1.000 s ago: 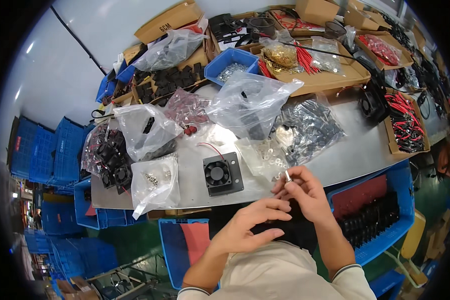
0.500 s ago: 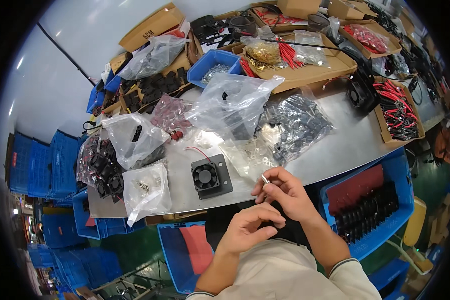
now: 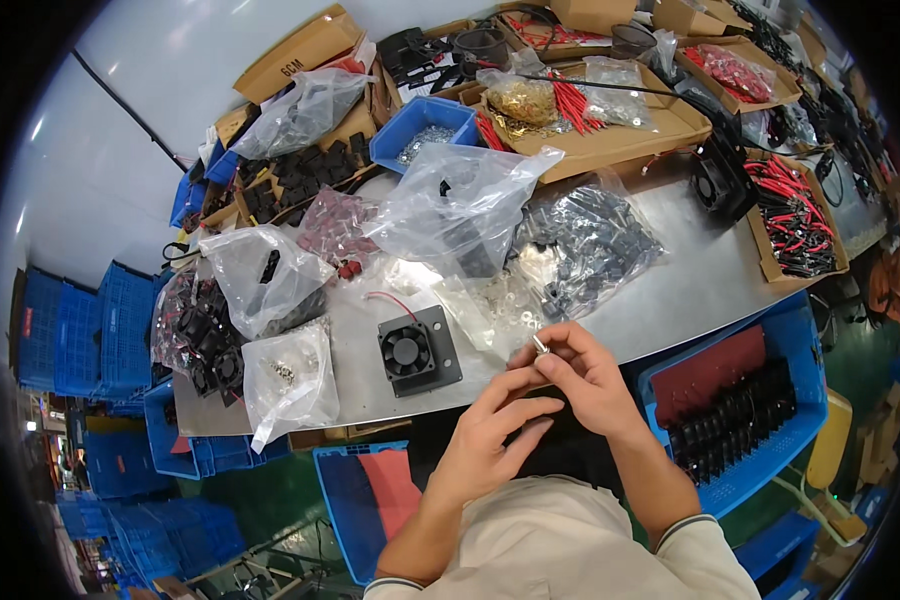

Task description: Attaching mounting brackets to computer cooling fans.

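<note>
My right hand pinches a small shiny silver metal pin-shaped piece between thumb and fingers above the table's front edge; its exact kind is too small to tell. Close against it, my left hand has its index finger reaching to the right fingertips. Its thumb and other fingers are loosely curled and apart, with nothing visible between them. On the table to the left lies a square black fan on a dark plate with holes, a red wire rising from it. Just beyond my hands is a clear bag of pale washers.
A bag of dark cylindrical parts lies behind my hands. At the left are a bag of small metal pieces and bagged black fans. A blue crate with black parts stands at right. Cardboard trays line the back.
My left hand has moved up and toward the right hand, its index finger now at the right fingertips. The right hand has shifted slightly upward, still pinching the metal piece.
</note>
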### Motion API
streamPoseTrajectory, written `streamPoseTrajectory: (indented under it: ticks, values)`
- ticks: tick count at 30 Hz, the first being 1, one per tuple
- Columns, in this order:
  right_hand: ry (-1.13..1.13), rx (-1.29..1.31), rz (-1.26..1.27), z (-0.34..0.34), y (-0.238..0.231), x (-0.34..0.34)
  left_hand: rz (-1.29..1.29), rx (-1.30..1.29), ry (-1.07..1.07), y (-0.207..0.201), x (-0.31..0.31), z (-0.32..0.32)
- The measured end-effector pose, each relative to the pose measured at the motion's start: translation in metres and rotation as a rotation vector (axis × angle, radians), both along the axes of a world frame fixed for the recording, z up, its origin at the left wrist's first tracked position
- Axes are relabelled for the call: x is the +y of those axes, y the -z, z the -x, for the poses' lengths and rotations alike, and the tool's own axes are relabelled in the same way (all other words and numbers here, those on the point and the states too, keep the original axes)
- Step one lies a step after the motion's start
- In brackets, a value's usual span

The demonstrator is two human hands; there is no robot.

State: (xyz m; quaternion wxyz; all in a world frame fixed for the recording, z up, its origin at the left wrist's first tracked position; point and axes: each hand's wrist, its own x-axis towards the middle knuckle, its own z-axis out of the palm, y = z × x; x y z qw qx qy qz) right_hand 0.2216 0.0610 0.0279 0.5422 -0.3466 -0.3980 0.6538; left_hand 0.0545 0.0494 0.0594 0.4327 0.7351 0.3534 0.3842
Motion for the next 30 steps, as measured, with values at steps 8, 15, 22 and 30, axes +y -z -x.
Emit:
streamPoseTrajectory:
  ticks: [8,15,22,30]
  values:
    - [0.022,0.025,0.021,-0.008,0.001,0.003,1.049,-0.925,0.554,0.007,-0.062,0.006]
    - [0.124,0.042,0.067,-0.006,0.013,0.002,0.768,-0.467,0.475,0.039,-0.076,-0.019]
    - [0.229,-0.614,-0.431,-0.004,-0.006,-0.011,0.436,-0.474,-0.265,0.028,0.000,-0.001]
    - [0.235,-0.755,-0.713,0.000,-0.014,-0.008,0.351,-0.291,-0.168,-0.002,0.020,0.015]
